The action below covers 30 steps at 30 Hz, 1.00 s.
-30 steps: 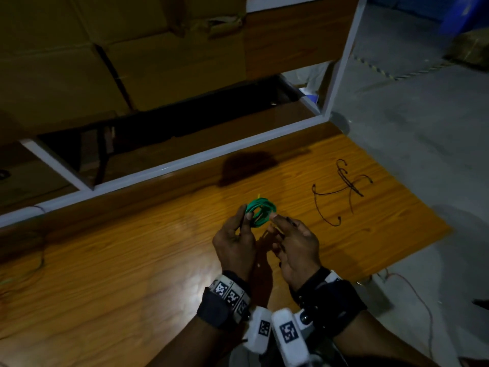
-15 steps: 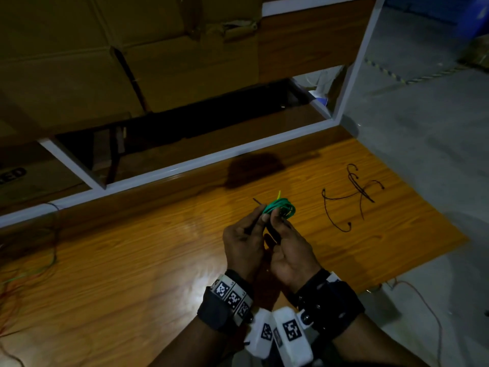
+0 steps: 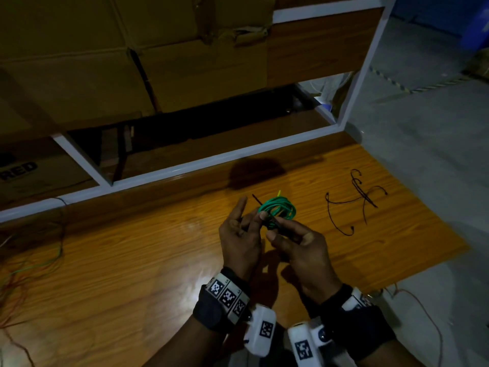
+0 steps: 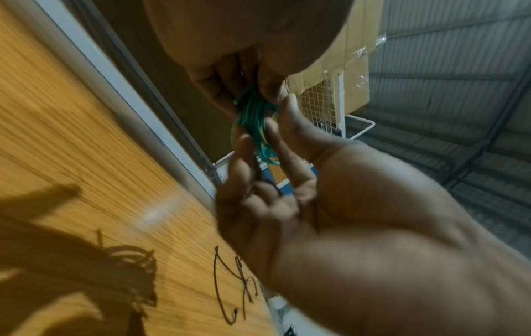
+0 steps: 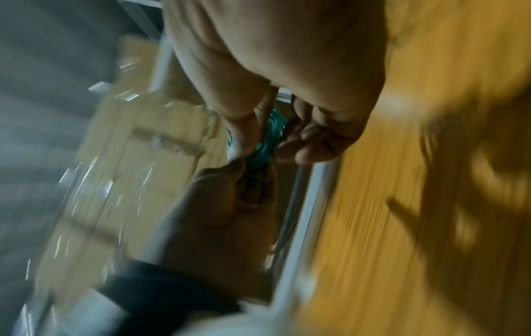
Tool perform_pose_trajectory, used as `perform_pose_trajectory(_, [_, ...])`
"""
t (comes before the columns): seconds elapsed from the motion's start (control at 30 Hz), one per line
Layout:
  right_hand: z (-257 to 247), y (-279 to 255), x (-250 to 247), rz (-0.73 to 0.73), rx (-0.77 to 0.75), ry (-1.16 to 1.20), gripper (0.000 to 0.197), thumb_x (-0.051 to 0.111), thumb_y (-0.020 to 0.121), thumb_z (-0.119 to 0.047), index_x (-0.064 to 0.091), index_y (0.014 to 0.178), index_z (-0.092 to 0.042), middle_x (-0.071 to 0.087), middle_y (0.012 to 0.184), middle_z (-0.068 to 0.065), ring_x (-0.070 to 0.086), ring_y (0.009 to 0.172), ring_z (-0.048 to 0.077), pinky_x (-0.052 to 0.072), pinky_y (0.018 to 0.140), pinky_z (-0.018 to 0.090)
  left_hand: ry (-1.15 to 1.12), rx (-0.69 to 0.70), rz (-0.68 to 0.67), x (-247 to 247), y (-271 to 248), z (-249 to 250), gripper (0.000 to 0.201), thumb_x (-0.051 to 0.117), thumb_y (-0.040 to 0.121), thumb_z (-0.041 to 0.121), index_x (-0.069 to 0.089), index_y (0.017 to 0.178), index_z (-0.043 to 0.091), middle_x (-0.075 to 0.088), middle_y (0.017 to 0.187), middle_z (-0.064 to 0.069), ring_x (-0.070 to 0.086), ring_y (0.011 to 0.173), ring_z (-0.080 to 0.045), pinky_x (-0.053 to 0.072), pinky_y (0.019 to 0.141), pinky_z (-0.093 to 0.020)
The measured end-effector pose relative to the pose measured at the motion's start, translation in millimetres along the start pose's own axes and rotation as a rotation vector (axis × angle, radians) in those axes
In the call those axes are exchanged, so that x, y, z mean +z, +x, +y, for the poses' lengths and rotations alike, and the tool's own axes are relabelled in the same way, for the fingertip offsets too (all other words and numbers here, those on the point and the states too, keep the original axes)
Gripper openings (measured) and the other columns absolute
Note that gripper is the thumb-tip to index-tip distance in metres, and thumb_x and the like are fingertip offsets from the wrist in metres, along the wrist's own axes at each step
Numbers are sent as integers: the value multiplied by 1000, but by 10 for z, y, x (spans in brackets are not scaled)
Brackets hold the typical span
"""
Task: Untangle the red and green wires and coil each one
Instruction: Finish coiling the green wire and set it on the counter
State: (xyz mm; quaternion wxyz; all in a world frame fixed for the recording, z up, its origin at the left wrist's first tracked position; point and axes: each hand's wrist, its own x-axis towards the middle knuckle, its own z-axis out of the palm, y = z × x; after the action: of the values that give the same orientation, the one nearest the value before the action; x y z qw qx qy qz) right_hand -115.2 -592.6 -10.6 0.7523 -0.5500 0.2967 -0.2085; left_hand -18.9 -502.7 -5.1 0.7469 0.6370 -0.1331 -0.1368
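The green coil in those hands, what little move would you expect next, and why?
Probably a twist of the black tie round the green coil to bind it. The coil looks fully wound, held above the table between the left hand and right hand, and the thin black strip already crosses it at the fingertips. More black ties lie on the table.

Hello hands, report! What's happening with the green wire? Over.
Left hand and right hand both pinch the green wire coil, held above the table. Thin black tie pokes out. Loose dark wire lies right, clear of hands.
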Motion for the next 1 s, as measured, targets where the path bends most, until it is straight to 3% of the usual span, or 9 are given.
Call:
perform_pose_trajectory(0.07, [-45,-54,-72,23,-101,-156,40,86,79,-16,74,115,-28,77,110,-6,74,101,12,61,85,44,34,-1,18,-4,-5,-8,40,72,93,9,65,132,10,76,116,-10,73,105,-14,62,88,-33])
perform_pose_trajectory(0.17, [-85,-160,-159,72,-240,-388,44,88,78,-24,72,117,-36,73,113,-14,71,91,4,63,74,36,51,3,37,-3,-8,-5,27,74,92,10,73,118,14,76,115,-8,73,106,-18,62,88,-42])
perform_pose_trajectory(0.37, [-109,-236,-225,81,-494,-457,31,88,77,-24,78,106,-25,74,105,-14,72,87,11,61,63,35,66,33,32,-58,7,28,25,73,92,8,73,116,15,75,114,-5,73,105,-17,62,85,-34])
perform_pose_trajectory(0.5, [-114,-212,-136,91,-575,-547,16,85,83,-25,81,98,-21,77,97,-13,72,87,4,61,67,31,105,45,-2,-130,14,82,25,72,93,6,73,117,13,75,113,-4,73,105,-15,62,85,-30])
perform_pose_trajectory(0.63, [-115,-220,-32,97,-631,-586,12,83,85,-22,81,96,-18,77,94,-12,72,84,2,60,64,29,192,74,-33,-272,70,109,28,72,94,8,72,122,6,74,118,-5,71,107,-10,60,87,-26])
perform_pose_trajectory(0.7, [-125,-228,26,105,-618,-557,13,83,85,-18,81,98,-18,77,96,-11,73,83,3,61,63,30,256,91,-71,-346,82,122,29,72,95,11,72,123,8,74,119,-4,70,106,-6,60,84,-22])
perform_pose_trajectory(0.83, [-183,-251,154,133,-651,-492,17,82,85,-15,81,102,-16,78,101,-8,73,91,3,61,69,27,380,103,-167,-479,77,168,28,72,96,17,74,123,14,75,118,2,70,96,1,62,81,-26])
perform_pose_trajectory(1.0, [-221,-221,310,158,-689,-485,18,81,86,-16,80,104,-12,77,103,-3,74,95,5,63,74,29,482,162,-256,-611,57,307,27,69,97,14,73,124,13,73,124,-1,65,106,-1,53,80,-7])
